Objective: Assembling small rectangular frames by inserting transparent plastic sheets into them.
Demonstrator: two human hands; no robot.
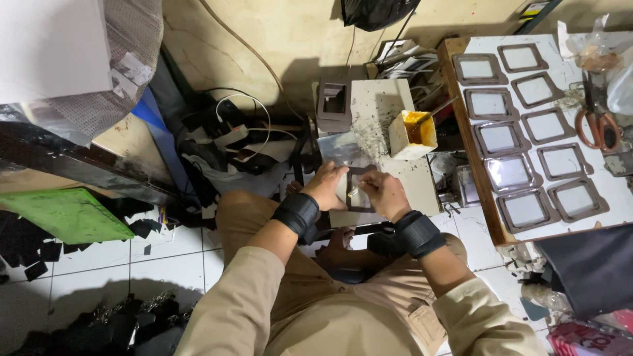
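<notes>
At the right of the frame, a white board (616, 191) carries rows of dark frames with clear windows (524, 209). At centre lies a pale work slab (382, 105), a glue-stained open carton (412, 134) on its right edge. Just below, the left hand (325, 186) pinches the left side of a dark rectangular frame (359, 190); the right hand (384, 192) has its fingers closed on the frame's right side.
</notes>
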